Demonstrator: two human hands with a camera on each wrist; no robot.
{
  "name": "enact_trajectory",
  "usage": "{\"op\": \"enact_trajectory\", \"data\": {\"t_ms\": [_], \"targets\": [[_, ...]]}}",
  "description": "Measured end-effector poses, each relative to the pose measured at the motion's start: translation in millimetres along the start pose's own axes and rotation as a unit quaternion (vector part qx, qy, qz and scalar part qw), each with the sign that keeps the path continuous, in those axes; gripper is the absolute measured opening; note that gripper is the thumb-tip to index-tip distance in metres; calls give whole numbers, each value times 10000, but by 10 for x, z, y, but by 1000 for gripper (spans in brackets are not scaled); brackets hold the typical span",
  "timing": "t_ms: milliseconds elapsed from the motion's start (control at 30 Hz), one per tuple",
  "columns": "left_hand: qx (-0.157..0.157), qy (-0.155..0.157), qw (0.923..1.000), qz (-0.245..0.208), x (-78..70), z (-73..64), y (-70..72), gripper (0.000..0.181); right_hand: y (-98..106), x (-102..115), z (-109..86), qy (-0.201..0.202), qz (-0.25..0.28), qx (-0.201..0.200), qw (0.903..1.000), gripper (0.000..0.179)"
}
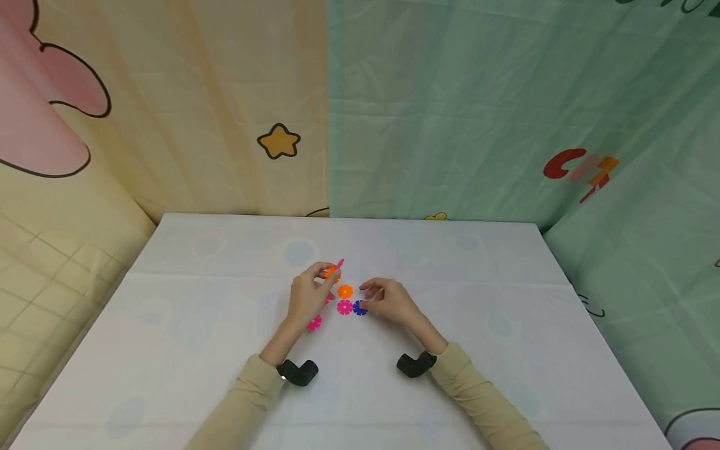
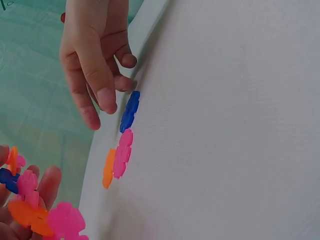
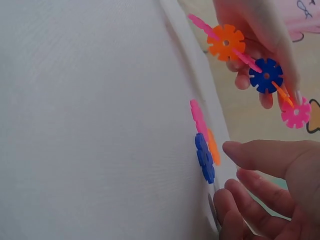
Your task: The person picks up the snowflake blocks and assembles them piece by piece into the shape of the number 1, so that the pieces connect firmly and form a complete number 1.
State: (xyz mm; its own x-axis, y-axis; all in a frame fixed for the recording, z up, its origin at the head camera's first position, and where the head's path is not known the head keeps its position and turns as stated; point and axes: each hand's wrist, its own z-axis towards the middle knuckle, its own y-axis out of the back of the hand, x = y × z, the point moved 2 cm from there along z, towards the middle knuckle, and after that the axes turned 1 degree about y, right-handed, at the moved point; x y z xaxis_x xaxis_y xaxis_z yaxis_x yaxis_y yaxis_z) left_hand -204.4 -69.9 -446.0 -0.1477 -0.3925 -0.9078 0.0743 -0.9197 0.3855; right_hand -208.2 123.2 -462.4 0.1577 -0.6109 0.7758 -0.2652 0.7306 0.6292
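My left hand (image 1: 306,297) holds a chain of interlocked notched plastic discs above the table. In the right wrist view, pink, orange (image 3: 226,42), pink, blue (image 3: 266,76), orange and pink (image 3: 296,113) discs follow one another along the chain. On the tabletop lie three loose discs close together: an orange disc (image 1: 345,291), a pink disc (image 1: 345,307) and a blue disc (image 1: 360,307). Just right of them, my right hand (image 1: 396,303) hovers with loosely bent fingers, nothing between them. Its thumb tip overlaps the blue disc's edge in the head view.
A white cloth with faint spots covers the table (image 1: 478,387). Printed curtains (image 1: 450,112) hang behind the far edge and along both sides. Each wrist wears a black camera mount (image 1: 300,373).
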Motion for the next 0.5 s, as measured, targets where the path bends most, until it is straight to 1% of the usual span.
{"op": "enact_trajectory", "data": {"t_ms": [300,500], "targets": [[79,18,9998,195,0,9,19,33,-25,40,2,-70,-422,277,9987,33],[198,92,9997,58,6,-5,11,34,-38,52,-6,-85,-545,339,9979,28]]}}
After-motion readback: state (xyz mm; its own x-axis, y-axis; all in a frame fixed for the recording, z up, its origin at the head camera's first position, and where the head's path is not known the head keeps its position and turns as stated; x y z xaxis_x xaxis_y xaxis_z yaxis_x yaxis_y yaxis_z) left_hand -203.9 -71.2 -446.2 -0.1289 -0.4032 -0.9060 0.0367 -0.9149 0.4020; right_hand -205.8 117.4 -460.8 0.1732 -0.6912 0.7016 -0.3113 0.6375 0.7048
